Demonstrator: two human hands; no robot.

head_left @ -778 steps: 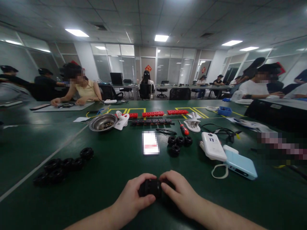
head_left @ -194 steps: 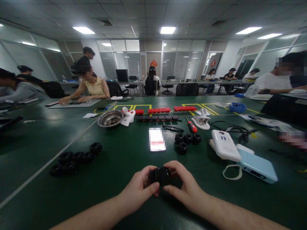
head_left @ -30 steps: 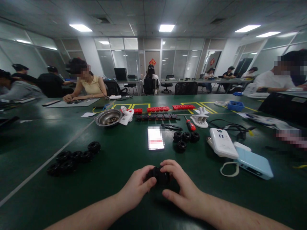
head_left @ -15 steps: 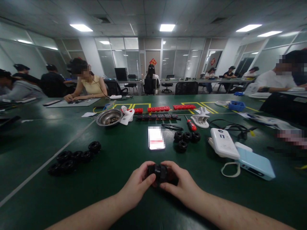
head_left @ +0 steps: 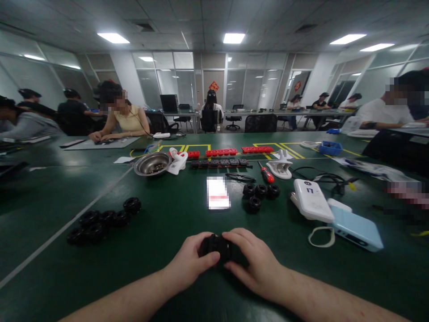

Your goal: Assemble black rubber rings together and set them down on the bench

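Observation:
A chunky black plastic fitting [head_left: 217,246] is held low over the green table, near its front middle. My left hand [head_left: 194,259] grips its left side, thumb across the near face and fingers behind. Around its right side curl the thumb and fingers of my right hand [head_left: 259,261]. My fingers hide much of the part. Beyond my hands lies a phone with a lit screen [head_left: 218,193]. Several black ring-shaped parts [head_left: 254,204] sit to its right, and another group of black ring-shaped parts [head_left: 95,231] rests at the left.
A metal bowl [head_left: 153,164] with small pieces stands at back left. Red strips [head_left: 221,152], a black strip [head_left: 219,163] and a red-handled screwdriver [head_left: 267,175] lie farther back. On the right are a white device [head_left: 313,200] and a light-blue power bank [head_left: 357,230]. Other people sit around.
Both hands have dropped slightly toward me with the black fitting, which appears turned. My right fingers have moved farther over its top. The things on the table stay put.

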